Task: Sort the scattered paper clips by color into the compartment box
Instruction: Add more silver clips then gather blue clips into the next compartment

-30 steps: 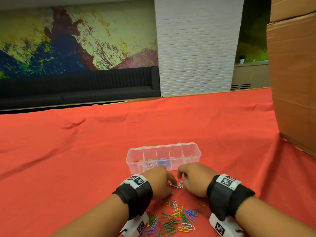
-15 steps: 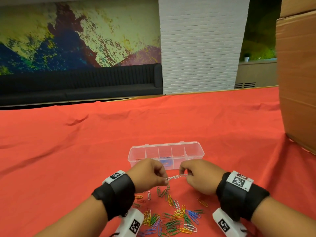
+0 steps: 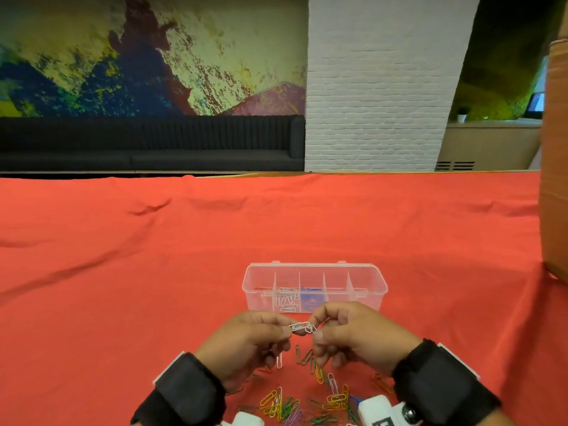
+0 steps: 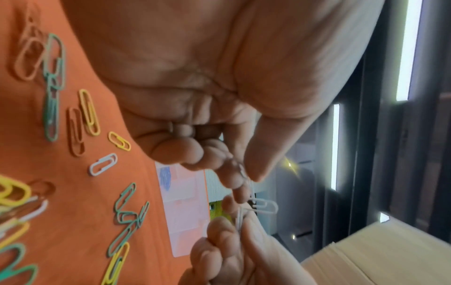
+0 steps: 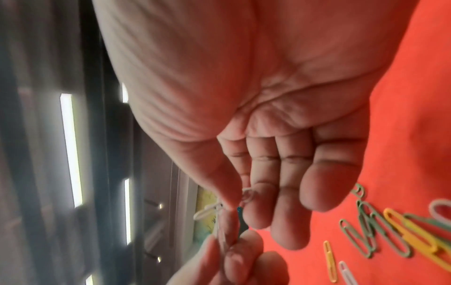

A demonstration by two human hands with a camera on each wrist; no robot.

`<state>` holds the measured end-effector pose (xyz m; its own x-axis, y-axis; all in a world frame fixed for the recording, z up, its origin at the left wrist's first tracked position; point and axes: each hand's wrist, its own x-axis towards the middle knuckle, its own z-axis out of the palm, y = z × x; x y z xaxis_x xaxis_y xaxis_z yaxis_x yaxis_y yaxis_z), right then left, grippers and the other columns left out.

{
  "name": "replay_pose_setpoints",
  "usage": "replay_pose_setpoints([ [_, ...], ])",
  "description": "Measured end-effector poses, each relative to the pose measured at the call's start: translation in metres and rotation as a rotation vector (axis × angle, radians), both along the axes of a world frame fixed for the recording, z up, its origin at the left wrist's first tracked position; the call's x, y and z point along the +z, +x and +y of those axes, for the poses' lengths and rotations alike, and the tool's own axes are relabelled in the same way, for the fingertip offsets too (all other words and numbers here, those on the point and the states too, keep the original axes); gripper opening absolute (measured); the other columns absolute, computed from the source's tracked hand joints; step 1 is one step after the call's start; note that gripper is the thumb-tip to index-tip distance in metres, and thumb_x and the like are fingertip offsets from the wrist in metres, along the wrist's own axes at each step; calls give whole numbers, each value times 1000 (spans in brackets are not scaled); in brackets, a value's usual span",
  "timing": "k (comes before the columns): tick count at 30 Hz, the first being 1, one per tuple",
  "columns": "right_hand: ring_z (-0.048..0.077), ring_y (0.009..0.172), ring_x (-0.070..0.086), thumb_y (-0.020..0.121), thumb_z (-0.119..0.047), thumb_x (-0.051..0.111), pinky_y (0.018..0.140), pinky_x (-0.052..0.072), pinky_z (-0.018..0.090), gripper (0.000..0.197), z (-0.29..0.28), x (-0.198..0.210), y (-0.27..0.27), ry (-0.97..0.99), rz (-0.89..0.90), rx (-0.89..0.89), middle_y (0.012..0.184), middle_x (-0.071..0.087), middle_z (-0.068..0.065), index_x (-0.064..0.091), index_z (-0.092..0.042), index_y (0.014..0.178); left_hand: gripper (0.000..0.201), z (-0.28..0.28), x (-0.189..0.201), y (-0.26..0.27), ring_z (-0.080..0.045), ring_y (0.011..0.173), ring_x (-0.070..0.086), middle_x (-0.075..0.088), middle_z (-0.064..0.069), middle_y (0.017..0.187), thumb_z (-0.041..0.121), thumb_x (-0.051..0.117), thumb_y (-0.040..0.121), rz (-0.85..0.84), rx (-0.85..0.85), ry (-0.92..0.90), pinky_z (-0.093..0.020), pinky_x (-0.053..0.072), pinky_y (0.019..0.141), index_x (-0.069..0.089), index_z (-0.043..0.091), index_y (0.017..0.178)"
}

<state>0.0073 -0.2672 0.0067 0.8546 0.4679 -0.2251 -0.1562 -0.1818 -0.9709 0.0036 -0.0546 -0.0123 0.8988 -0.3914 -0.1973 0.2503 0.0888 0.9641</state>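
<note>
Two linked white paper clips [image 3: 302, 327] hang between my hands, above the red cloth. My left hand [image 3: 261, 339] pinches one end, and my right hand [image 3: 344, 330] pinches the other. The left wrist view shows the white clips [image 4: 262, 206] caught between both hands' fingertips; the right wrist view shows the same white clips [image 5: 209, 210]. A clear compartment box [image 3: 315, 287] lies just beyond my hands, with white clips in its second cell and blue ones in the middle cell. Several loose coloured clips [image 3: 307, 398] lie scattered below my hands.
The table is covered by a red cloth [image 3: 123, 287]. A tall cardboard box [image 3: 554, 179] stands at the right edge. A white brick pillar [image 3: 378, 87] and a dark bench [image 3: 153, 142] are beyond the table's far edge.
Both hands have lifted off the cloth with the linked white clips held between them. The head view has tilted, so the hands sit a little higher over the scattered pile.
</note>
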Motion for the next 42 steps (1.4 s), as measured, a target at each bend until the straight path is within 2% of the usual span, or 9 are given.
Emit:
replay_pose_setpoints([
  [4, 26, 65, 66, 72, -3, 69, 51, 51, 27, 31, 4, -8, 2, 245, 126, -44, 79, 65, 18, 57, -5, 100, 23, 2, -9, 2, -11, 50, 47, 57, -6, 59, 12, 70, 68, 31, 48, -103, -20, 35, 45, 76, 5, 89],
  [8, 25, 63, 64, 70, 1, 71, 50, 52, 27, 37, 2, -15, 5, 356, 128, -46, 81, 61, 20, 61, 1, 106, 28, 1, -18, -1, -9, 49, 49, 56, -4, 57, 14, 76, 65, 12, 25, -154, -19, 37, 45, 76, 2, 91],
  [13, 24, 59, 62, 62, -3, 79, 47, 52, 28, 30, 3, -24, 7, 431, 126, -49, 71, 58, 17, 64, -4, 88, 29, 3, -20, 2, -9, 49, 49, 57, -4, 57, 16, 79, 59, -3, 35, -170, -19, 38, 46, 77, 3, 85],
  [16, 24, 56, 61, 64, 0, 76, 46, 51, 28, 24, 5, -27, 8, 418, 114, -49, 68, 57, 16, 60, -7, 80, 29, 4, -21, 5, -9, 50, 47, 55, -3, 57, 15, 77, 61, -14, 59, -158, -20, 37, 47, 76, 2, 87],
  [21, 25, 54, 58, 68, 3, 68, 49, 49, 30, 39, 7, -28, 9, 344, 70, -2, 67, 56, 12, 70, -12, 105, 28, 4, -21, 8, -11, 51, 46, 56, -3, 60, 16, 76, 62, -22, 60, -135, -22, 34, 48, 77, 5, 87],
  [28, 19, 51, 59, 67, -1, 69, 48, 50, 27, 24, 10, -31, 10, 276, 49, -39, 61, 57, 8, 76, -15, 85, 26, 2, -19, 10, -11, 53, 44, 53, -4, 60, 26, 74, 61, -22, 102, -136, -23, 33, 48, 74, 10, 81],
  [32, 17, 53, 59, 68, -4, 68, 50, 50, 27, 27, 10, -31, 11, 246, 20, -51, 61, 56, 6, 76, -18, 89, 21, 2, -20, 8, -13, 55, 48, 58, -5, 63, 31, 78, 63, -53, 114, -112, -21, 39, 48, 72, 15, 75],
  [36, 17, 55, 59, 69, -6, 67, 54, 49, 29, 37, 9, -30, 12, 254, -1, -35, 62, 54, 3, 75, -23, 101, 15, -2, -20, 9, -13, 55, 57, 66, -11, 70, 22, 80, 65, -61, 94, -99, -20, 47, 49, 73, 14, 76],
  [42, 21, 53, 58, 70, 1, 67, 49, 50, 31, 32, 10, -30, 12, 427, 87, -59, 65, 50, 10, 73, -11, 98, 7, -6, -18, 9, -14, 54, 60, 68, -15, 71, 12, 79, 67, -47, 118, -130, -20, 51, 48, 75, 14, 73],
])
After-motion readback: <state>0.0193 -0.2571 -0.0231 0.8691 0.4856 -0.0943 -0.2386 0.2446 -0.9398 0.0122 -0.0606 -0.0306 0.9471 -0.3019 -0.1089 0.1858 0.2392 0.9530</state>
